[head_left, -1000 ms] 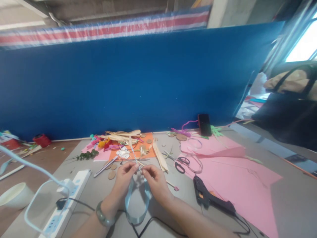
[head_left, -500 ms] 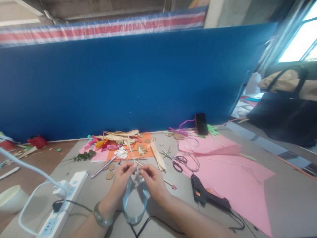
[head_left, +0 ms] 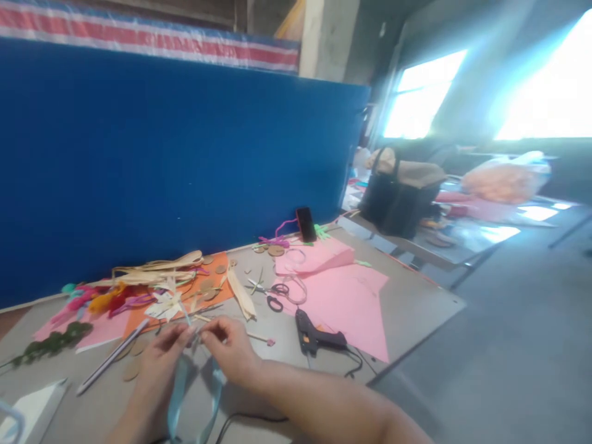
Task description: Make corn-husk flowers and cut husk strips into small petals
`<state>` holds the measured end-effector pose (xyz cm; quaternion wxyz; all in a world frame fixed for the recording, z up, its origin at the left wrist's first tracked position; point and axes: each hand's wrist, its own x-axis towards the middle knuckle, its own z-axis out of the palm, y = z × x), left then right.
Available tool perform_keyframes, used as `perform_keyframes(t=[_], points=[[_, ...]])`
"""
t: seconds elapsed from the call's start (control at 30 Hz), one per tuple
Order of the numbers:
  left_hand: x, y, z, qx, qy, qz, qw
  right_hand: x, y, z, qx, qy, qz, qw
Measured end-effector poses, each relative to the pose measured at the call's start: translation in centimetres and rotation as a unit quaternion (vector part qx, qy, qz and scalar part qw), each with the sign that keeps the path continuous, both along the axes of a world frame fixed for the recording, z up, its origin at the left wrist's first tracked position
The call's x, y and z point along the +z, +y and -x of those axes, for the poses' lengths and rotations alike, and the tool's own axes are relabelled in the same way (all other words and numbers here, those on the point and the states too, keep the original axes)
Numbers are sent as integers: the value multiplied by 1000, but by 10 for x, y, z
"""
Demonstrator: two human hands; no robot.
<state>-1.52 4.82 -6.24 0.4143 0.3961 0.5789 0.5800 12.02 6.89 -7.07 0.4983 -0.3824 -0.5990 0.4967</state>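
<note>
My left hand [head_left: 160, 364] and my right hand [head_left: 234, 351] meet low over the table, fingertips almost touching. Both pinch a light blue ribbon [head_left: 174, 404], whose wide loop hangs below them. A short end of it sticks up above the fingers. Whether a knot lies between the fingertips is too blurred to tell. Just beyond the left fingers is a pale flower with pointed petals [head_left: 166, 303]. Thin sticks lie past the fingertips, and a stick with a pink tip [head_left: 266, 340] extends to the right of them.
Black-handled scissors [head_left: 275, 302] and a black glue gun [head_left: 319, 336] lie to the right, by pink paper [head_left: 356, 302]. A phone [head_left: 306, 225] leans on the blue partition [head_left: 185, 154]. Left are a pen [head_left: 111, 359], green leaves [head_left: 55, 342] and a power strip [head_left: 39, 410].
The view has turned to the right, bringing in the windows and another table. Both hands stay together on the ribbon, its loop still hanging beneath them.
</note>
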Motion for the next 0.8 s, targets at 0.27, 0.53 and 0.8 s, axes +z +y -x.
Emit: perform_keyframes(t=[0.27,0.53,0.8], points=[[0,0,0,35,10,-16,999,-9,3,1,-17,-14,-16,1000],[-10,6,2,-3,8,-103,995,5,1,-5,19,16,5,1000],[-10,6,-5,9,-52,-96,994,2,5,-6,34,-10,-1,999]])
